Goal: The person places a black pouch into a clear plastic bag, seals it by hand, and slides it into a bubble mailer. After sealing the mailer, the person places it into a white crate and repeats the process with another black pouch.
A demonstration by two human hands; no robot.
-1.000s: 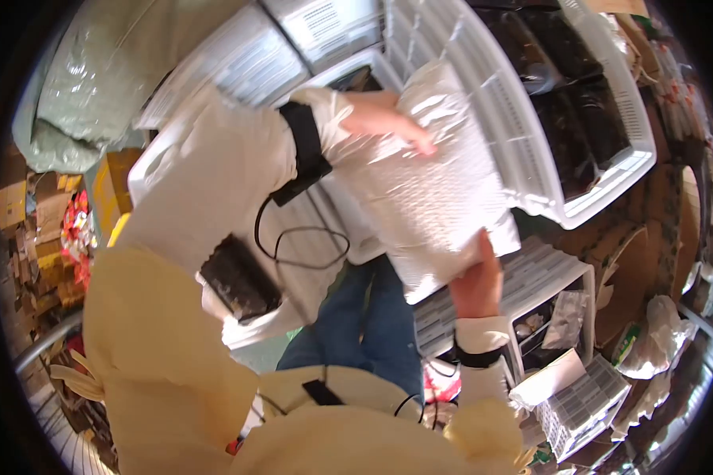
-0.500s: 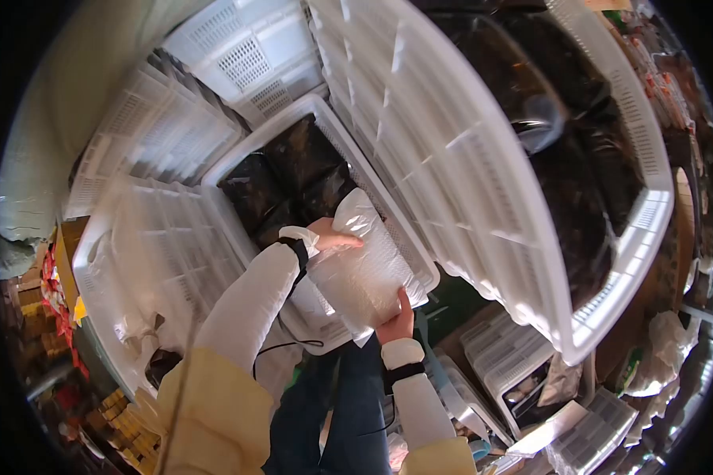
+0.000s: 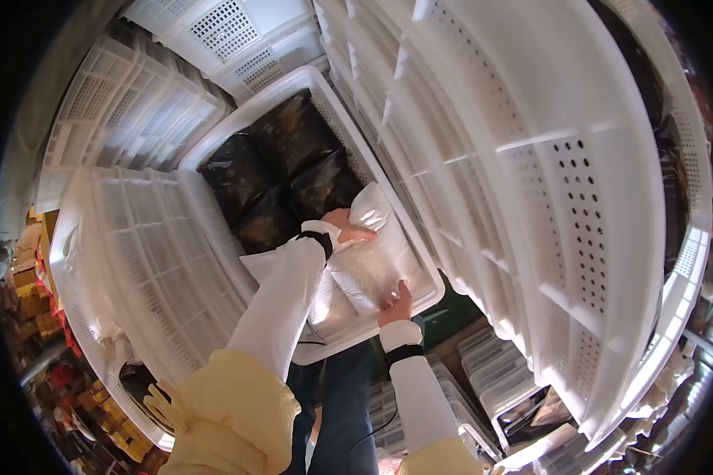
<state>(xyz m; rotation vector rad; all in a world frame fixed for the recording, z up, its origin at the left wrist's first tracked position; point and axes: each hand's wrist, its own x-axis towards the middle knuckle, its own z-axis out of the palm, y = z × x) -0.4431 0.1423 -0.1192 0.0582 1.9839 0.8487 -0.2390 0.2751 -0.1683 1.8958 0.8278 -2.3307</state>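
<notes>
My left hand (image 3: 348, 230) lay flat and open on the far end of the white packet (image 3: 376, 261). My right hand (image 3: 394, 304) was closed on its near edge. The packet sat in the near right corner of the crate (image 3: 244, 117), against the wall. It touched the black bags (image 3: 293, 142) and partly overlapped a second white packet (image 3: 325, 305).

To do this well, I judged, the palm should press evenly, so the padding settled without being crushed. The right hand should ease the near edge down inside the rim rather than let it ride on top. The packet looked soft and slippery, so a firm pinch seemed wise. The tall stack (image 3: 531, 198) stood close on the right, so my elbows wanted tucking in.
</notes>
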